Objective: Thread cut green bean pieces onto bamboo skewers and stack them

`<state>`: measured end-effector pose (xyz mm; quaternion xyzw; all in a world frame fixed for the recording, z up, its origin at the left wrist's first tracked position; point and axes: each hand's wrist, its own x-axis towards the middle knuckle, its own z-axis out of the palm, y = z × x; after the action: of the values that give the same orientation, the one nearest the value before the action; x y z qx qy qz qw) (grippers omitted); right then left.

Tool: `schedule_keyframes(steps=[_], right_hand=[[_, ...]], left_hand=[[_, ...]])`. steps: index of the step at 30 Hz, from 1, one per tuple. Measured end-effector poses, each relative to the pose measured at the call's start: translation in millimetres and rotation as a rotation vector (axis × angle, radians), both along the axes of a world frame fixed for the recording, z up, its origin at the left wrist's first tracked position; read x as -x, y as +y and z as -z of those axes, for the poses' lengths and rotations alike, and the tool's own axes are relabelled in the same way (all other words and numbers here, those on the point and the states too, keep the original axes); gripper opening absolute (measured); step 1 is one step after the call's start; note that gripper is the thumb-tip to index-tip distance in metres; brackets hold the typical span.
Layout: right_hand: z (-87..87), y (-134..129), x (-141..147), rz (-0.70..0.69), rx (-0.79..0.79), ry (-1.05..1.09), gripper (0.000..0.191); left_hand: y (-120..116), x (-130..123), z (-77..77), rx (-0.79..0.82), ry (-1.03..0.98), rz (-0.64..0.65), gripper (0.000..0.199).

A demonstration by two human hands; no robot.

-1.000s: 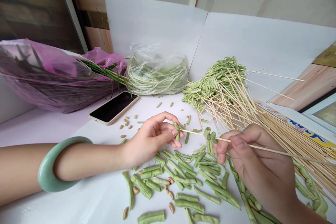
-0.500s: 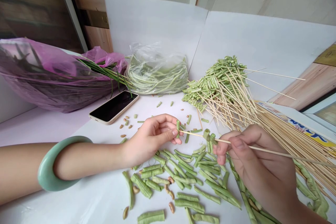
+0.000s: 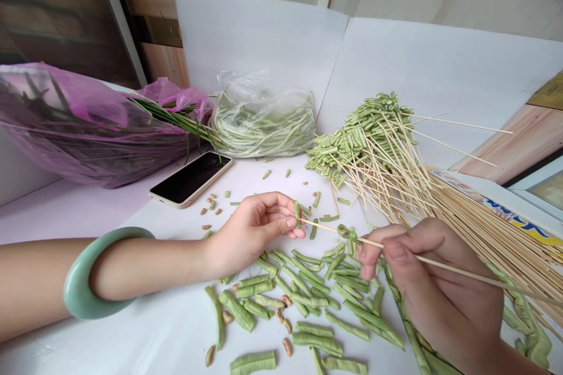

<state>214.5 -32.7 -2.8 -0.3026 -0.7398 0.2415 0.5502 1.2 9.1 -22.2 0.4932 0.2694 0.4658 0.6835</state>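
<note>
Between the thumb and fingers of my left hand [image 3: 259, 222] is a short cut piece of green bean [image 3: 297, 214], held upright. A thin wooden skewer [image 3: 325, 227] meets that piece with its tip; whether it has gone through I cannot tell. My right hand [image 3: 440, 281] pinches the skewer's shaft between thumb and fingers. Threaded on the skewer, just ahead of my right fingers, are a couple of bean pieces [image 3: 347, 233]. Below both hands many cut bean pieces [image 3: 312, 302] lie scattered on the white table, with brown bean seeds [image 3: 287, 347] among them.
A phone [image 3: 191, 179] lies at the left, before a purple bag [image 3: 101, 129] of greens. A clear bag [image 3: 264, 120] of long beans stands at the back. Filled bean skewers [image 3: 365, 135] are piled back right, beside a bundle of bare skewers [image 3: 488, 234].
My right hand has turned slightly and dipped, tilting the skewer and rolling the threaded pieces. My left hand stays almost in place with its bean piece.
</note>
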Motion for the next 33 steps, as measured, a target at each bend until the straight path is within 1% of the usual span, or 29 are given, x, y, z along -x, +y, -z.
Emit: schedule_keyframes(steps=[14, 20, 25, 33], right_hand=[[2.8, -0.8, -1.8, -0.011, -0.106, -0.078, 0.023], [4.3, -1.9, -2.3, -0.005, -0.112, -0.079, 0.024], [7.5, -4.1, -7.5, -0.033, -0.088, -0.119, 0.024], [8.4, -2.1, -6.4, -0.091, -0.003, -0.077, 0.022]], left_hand=[[0.8, -0.4, 0.4, 0.005, -0.007, -0.004, 0.020], [0.8, -0.6, 1.0, 0.007, -0.035, 0.002, 0.021], [0.9, 0.5, 1.0, 0.009, -0.021, -0.011, 0.018], [1.3, 2.2, 0.5, 0.014, -0.014, -0.006, 0.016]])
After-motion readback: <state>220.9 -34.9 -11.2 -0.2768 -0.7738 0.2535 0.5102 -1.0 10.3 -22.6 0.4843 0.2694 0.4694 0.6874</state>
